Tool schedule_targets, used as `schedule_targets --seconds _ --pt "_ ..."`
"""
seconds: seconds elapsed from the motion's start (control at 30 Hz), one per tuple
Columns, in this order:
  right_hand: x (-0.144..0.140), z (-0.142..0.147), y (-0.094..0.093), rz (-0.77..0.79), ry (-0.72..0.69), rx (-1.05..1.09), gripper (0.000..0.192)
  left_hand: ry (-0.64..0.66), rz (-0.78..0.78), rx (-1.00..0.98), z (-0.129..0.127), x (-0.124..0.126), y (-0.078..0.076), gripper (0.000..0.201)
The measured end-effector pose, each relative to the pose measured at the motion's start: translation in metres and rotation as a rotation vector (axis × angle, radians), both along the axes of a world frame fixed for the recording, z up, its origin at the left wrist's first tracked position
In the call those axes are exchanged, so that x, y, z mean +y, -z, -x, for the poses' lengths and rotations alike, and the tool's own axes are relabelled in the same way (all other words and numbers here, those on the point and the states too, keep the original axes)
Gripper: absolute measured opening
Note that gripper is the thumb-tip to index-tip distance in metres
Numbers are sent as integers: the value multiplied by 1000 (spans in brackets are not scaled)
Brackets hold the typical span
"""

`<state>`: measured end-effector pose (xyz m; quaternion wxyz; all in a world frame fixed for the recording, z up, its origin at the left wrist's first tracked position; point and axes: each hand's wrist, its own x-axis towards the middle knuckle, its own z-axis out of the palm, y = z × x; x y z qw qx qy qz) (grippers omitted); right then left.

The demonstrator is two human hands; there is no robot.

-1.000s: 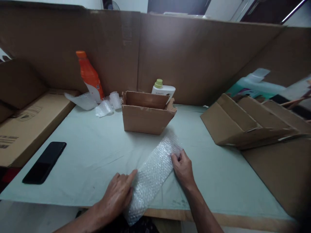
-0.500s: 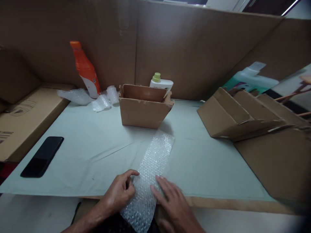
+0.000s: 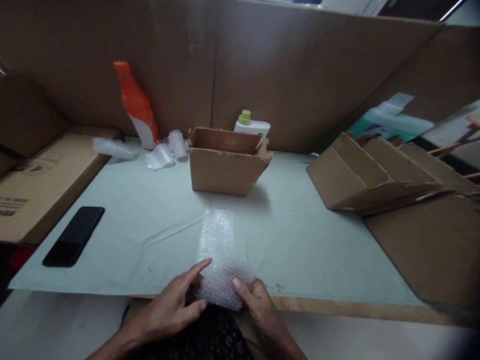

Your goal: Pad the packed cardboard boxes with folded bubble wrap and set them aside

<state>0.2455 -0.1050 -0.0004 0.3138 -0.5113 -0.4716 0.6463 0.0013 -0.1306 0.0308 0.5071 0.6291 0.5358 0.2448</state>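
Note:
A strip of clear bubble wrap (image 3: 217, 230) lies on the pale cloth, its near end folded back over itself at the table's front edge. My right hand (image 3: 258, 302) pinches the folded end at its right side, thumb on top. At the left side of the fold, my left hand (image 3: 178, 305) has its thumb and index finger apart, the fingertips next to the wrap; its other fingers are partly hidden. Beyond the strip stands an open cardboard box (image 3: 227, 170). Several more pieces of bubble wrap (image 3: 161, 156) rest at the back left.
An orange bottle (image 3: 137, 105) and a white bottle with a green cap (image 3: 252, 126) stand at the back. A black phone (image 3: 74, 236) lies at left beside a flat carton (image 3: 48, 185). More boxes (image 3: 371, 175) and a teal jug (image 3: 390, 120) are at right.
The near end of the bubble wrap has been folded up and over, and its far end has come nearer and left. My right hand has gone from lying flat to pinching the wrap.

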Motion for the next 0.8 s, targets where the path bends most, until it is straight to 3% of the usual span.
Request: schedule_targets --seconds 0.13,0.33,0.4,0.5,0.53,0.57,0.6,0.67,0.73,0.8 --pt "10 -2 -9 -94 32 -15 51 -156 -11 66 -22 6 16 59" --pt "20 -14 -10 -305 0 -228 43 -275 -127 107 -17 7 18 55" --pt "46 -30 -16 -449 146 -359 46 -272 -166 159 -13 5 20 52" --pt "92 -69 -31 -606 526 -528 62 -256 -184 260 -10 6 23 51" --pt "102 -79 -36 -626 595 -559 64 -248 -185 284 -10 6 23 50" --pt "106 -85 -41 -645 572 -586 61 -240 -186 300 -11 7 24 50" --pt "104 -86 -43 -685 454 -606 57 -228 -189 309 -12 8 24 49" --pt "83 -72 -43 -792 13 -617 53 -206 -200 308 -15 10 25 48" --pt "50 -45 -35 -876 -461 -589 70 -191 -208 295 -19 12 27 47" --pt "21 -17 -23 -909 -653 -588 80 -186 -214 299 -21 13 29 46"
